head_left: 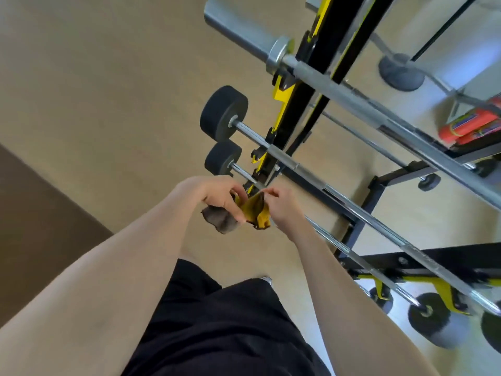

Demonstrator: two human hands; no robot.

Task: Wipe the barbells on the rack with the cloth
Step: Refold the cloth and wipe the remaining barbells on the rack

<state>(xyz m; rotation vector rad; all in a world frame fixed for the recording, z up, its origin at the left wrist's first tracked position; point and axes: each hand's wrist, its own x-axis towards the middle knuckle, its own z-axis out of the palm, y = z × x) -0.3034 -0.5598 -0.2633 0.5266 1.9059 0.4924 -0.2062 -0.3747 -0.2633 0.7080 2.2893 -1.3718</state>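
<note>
Now we pinch the cloth (254,210) in our left hand (217,194) and right hand (282,210), and the barbells (283,156) on the rack (306,104) lie just past it, long bars slanting off rightward, nearest our right hand.

You are facing no text that can be read. The red container (473,125) at the right edge of the view is carrying a purple and yellow printed label, but blur is leaving its lettering illegible to you.
</note>
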